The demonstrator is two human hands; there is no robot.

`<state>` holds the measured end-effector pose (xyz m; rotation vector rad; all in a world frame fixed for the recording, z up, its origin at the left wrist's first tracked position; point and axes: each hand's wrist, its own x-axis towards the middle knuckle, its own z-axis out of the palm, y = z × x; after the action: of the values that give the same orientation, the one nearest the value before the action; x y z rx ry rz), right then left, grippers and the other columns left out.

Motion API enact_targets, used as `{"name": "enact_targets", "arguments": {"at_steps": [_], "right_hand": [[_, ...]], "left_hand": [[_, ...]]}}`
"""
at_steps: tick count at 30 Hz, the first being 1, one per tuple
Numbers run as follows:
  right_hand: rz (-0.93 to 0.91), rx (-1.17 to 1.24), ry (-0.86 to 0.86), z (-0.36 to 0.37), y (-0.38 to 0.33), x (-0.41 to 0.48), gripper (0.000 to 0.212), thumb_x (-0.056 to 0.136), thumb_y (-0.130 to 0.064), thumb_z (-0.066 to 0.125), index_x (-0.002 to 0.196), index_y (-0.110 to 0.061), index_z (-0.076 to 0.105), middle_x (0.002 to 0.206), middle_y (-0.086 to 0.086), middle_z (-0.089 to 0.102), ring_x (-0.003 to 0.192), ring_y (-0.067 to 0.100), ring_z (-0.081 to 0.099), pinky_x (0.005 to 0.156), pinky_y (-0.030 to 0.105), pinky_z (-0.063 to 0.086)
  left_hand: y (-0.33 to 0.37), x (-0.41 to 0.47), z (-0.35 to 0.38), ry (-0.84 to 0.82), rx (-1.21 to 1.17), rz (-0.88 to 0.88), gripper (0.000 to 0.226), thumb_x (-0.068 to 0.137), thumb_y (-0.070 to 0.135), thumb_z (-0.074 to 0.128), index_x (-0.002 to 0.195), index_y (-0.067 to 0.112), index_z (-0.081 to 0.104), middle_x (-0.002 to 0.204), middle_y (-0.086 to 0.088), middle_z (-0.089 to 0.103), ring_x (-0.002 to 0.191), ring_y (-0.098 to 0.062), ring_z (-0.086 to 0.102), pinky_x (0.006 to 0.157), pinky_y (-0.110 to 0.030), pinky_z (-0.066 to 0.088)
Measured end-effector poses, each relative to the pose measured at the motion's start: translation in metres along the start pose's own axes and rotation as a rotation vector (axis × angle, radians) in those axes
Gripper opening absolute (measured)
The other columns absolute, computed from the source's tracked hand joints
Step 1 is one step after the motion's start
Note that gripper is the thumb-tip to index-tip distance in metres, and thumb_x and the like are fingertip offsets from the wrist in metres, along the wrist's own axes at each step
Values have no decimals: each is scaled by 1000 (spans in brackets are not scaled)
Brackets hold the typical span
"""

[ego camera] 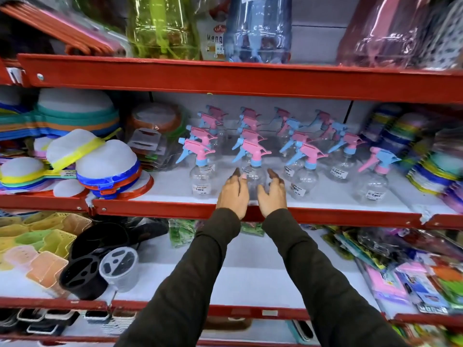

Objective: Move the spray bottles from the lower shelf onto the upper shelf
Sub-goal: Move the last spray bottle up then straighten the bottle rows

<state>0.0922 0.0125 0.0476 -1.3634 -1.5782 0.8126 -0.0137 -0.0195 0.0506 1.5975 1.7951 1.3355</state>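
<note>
Several clear spray bottles with pink and blue trigger heads stand in rows on the middle shelf [325, 196], which has a white deck and a red front rail. My left hand [233, 194] and my right hand [273, 194] flank the front bottle of the second row [254, 171], one on each side of its round clear body. The fingers of both hands are spread and lie close to the bottle; I cannot tell whether they touch it. Other front bottles stand to the left [201, 180] and right [302, 181]. The shelf below [250, 279] has a bare white patch at its centre.
Stacked coloured strainers [100, 169] fill the shelf's left end, stacked coloured goods [431, 169] its right. Above, the red top shelf [225, 78] carries large green and blue bottles. Below lie baskets [37, 244], black and clear cups [100, 271] and packaged goods [413, 271].
</note>
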Motion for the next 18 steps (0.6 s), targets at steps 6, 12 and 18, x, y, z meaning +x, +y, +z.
{"name": "enact_targets", "arguments": {"at_steps": [6,12,18], "right_hand": [[-23,-28,-91,-11,4,7,54,97,-11,50,150,-15,39,146,15,52,131,32,54,114,40,41],[-43,-54,-66,-12,12,8,52,96,-12,52,147,-19,43,131,14,62,114,32,62,104,40,49],[-44,-72,-68,-12,14,8,51,96,-15,54,146,-20,44,134,12,60,116,31,62,106,45,49]], "left_hand": [[2,13,5,3,-75,-82,40,107,31,29,101,7,59,105,-22,66,102,-40,58,93,-39,46],[-2,6,7,103,-116,-98,42,107,32,30,75,16,53,70,-2,54,74,-27,51,75,-33,39],[-5,4,10,105,-84,-83,48,107,36,28,89,7,62,80,-8,62,79,-26,57,76,-30,40]]}}
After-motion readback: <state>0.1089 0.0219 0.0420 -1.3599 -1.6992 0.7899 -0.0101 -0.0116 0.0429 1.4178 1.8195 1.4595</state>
